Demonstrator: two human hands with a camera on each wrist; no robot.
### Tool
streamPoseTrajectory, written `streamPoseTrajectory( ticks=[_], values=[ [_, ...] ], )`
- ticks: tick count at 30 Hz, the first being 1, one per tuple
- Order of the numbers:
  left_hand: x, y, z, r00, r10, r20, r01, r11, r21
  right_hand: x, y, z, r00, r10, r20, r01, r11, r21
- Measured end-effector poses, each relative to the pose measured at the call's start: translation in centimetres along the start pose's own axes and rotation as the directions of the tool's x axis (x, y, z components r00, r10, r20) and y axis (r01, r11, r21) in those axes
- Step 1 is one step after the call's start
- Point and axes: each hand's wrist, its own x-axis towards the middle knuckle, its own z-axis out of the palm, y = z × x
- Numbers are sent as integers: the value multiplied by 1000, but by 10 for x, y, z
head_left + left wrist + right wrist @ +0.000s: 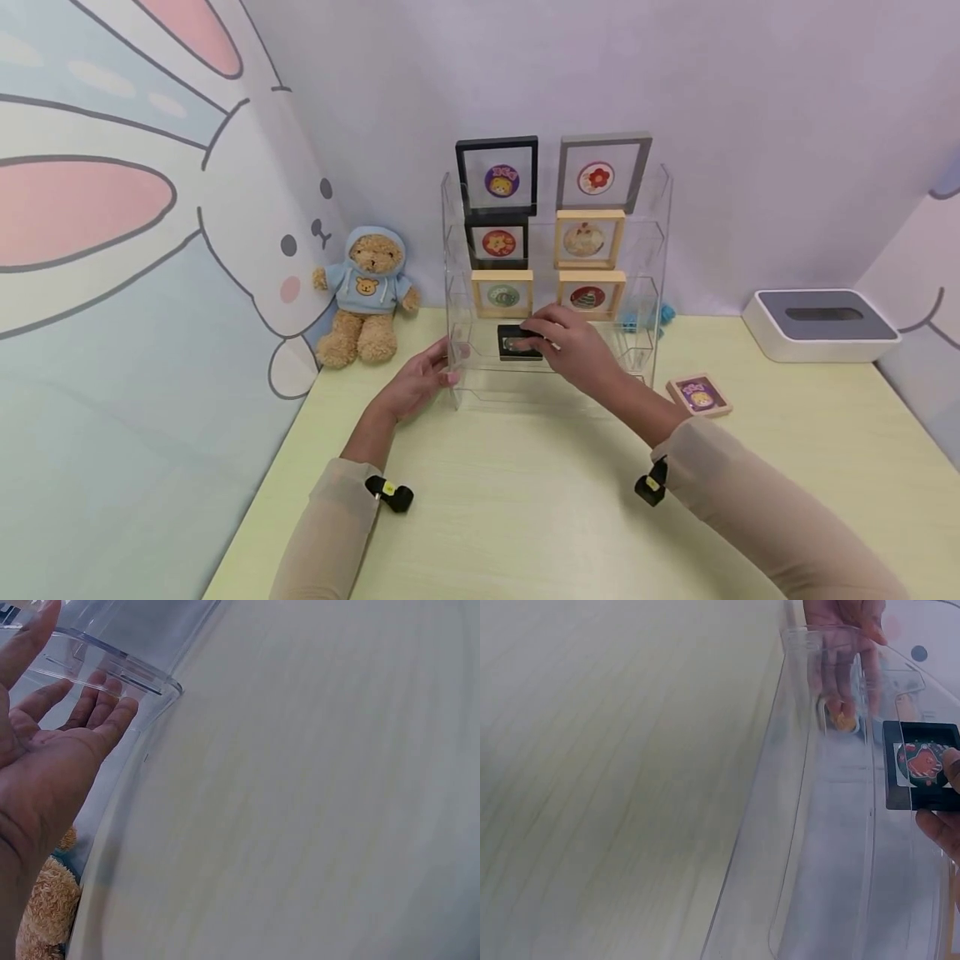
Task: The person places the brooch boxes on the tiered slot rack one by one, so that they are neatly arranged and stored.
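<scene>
In the head view my right hand [573, 346] pinches a small black picture frame [510, 342] at its right side, over a lower tier of the clear acrylic display rack [480, 400]. The right wrist view shows a red and green round picture in this black frame [900, 796], with a thumb and fingers at its edge. My left hand [417, 385] rests against the rack's left side. In the left wrist view that hand [56, 757] has its fingers loosely extended by the clear panel [154, 679], thumb apart from them.
Higher tiers hold several frames, including a black one [461, 179], a grey one [564, 179] and wooden ones [558, 242]. A teddy bear [365, 292] sits left of the rack. To the right lie a small wooden frame [701, 395] and a white-and-grey box [821, 342].
</scene>
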Motion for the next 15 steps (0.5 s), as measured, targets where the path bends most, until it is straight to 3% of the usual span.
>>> streamPoseTrajectory(
  ticks=[15],
  values=[
    [-1, -1, 0, 1000, -16, -7, 16, 1000, -3, 0, -12, 22, 999, 31, -10, -31, 999, -40]
  ],
)
